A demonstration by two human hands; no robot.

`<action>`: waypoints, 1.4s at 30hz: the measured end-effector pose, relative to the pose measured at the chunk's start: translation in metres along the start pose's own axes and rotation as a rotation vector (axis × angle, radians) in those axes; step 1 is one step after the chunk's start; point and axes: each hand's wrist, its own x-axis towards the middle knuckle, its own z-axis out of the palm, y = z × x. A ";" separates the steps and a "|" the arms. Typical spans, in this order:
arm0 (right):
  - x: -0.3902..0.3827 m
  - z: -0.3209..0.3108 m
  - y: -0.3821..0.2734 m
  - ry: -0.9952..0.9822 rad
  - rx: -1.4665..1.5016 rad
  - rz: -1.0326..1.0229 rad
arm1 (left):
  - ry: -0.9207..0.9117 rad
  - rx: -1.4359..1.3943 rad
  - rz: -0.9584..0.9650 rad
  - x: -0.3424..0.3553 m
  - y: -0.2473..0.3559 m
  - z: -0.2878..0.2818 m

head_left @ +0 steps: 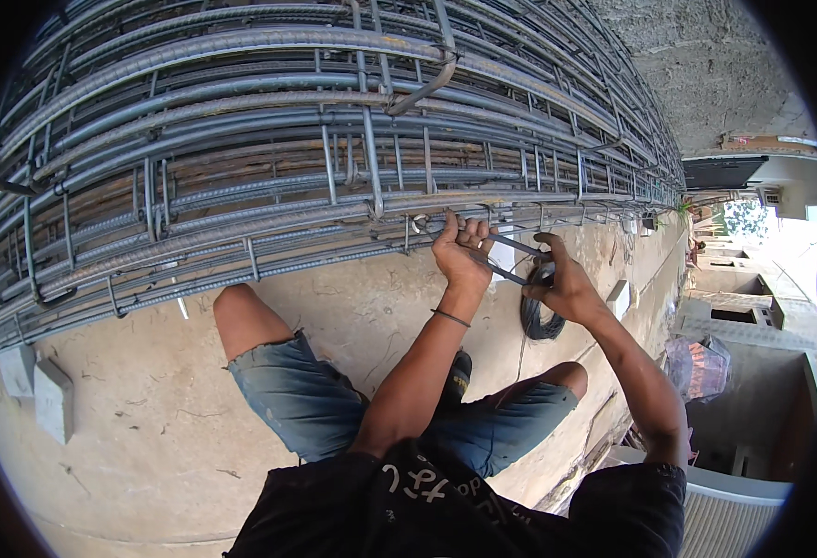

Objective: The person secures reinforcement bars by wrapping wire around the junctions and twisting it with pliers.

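Note:
A long cage of grey steel reinforcing bars [269, 139] runs across the upper half of the view, its stirrups crossing the long bars. My left hand [459, 253] is raised to the cage's lower bar and pinches thin tying wire [427, 226] there. My right hand [566, 284] grips the handles of a pair of pincers [512, 262] whose jaws point toward the left hand. A dark coil of tying wire [540, 321] hangs just below my right hand. I am squatting, with both knees in blue denim shorts beneath my arms.
The concrete slab [148, 418] lies under the cage, with small concrete spacer blocks [53, 400] at the left. At the right the slab ends at an edge, with buildings, a bundle in plastic [698, 367] and a white ribbed panel [734, 516] beyond.

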 end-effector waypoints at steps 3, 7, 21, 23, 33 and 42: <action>-0.016 -0.004 -0.009 0.010 0.496 0.336 | 0.053 0.074 0.020 0.001 0.002 -0.001; -0.010 -0.013 0.017 -0.044 0.191 0.226 | 0.014 0.120 0.027 0.001 0.006 -0.005; -0.032 -0.023 -0.014 -0.048 0.464 -0.075 | 0.119 0.300 0.095 0.003 0.023 -0.020; 0.003 -0.051 0.029 0.282 0.041 -0.085 | 0.144 0.306 0.055 -0.003 0.018 -0.018; 0.003 0.045 -0.010 0.088 -0.433 -0.411 | 0.315 0.246 0.207 0.007 0.008 -0.009; 0.012 0.061 -0.037 0.288 -0.550 -0.265 | -0.188 0.198 -0.017 -0.012 0.021 -0.024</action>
